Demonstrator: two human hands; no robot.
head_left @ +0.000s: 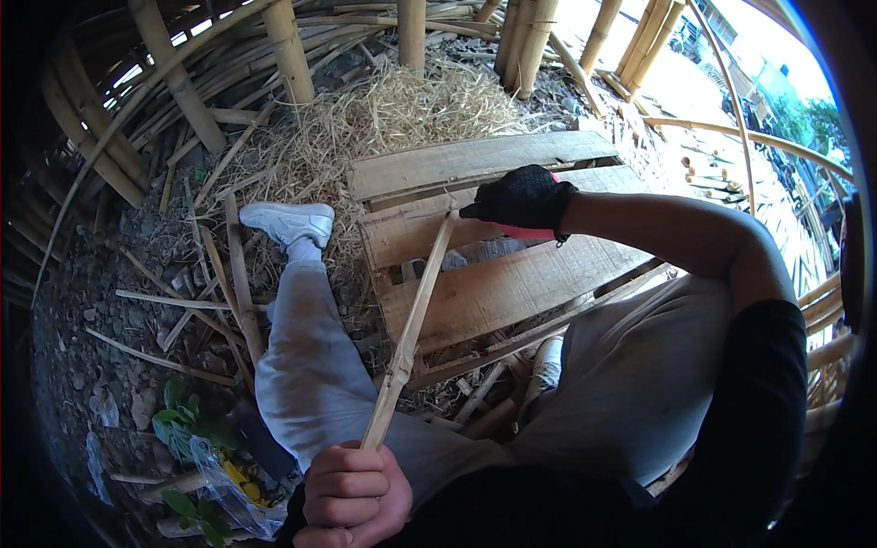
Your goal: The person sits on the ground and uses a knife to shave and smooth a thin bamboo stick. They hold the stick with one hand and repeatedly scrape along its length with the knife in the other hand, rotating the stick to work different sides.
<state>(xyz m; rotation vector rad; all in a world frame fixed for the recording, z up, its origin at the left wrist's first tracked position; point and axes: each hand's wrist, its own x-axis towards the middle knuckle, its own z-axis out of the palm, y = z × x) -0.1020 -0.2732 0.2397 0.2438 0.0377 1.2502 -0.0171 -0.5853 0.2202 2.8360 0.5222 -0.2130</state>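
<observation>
My bare left hand (358, 498) is closed round the near end of a long bamboo strip (413, 340). The strip slants up and away from it, with a knobby joint partway along. My right hand (523, 203), in a black glove with red on its underside, is curled closed at the strip's far tip. Whatever its fingers hold is hidden from this angle. Beneath that hand stands a low platform of wooden slats (484, 290), with gaps between the boards.
My legs (315, 356) straddle the slats. Behind lies a heap of pale shavings (402, 114) before upright bamboo posts (288, 50). Loose bamboo pieces (239, 274) litter the ground at left. A clear plastic bag (228, 493) with yellow things lies by green leaves (174, 420).
</observation>
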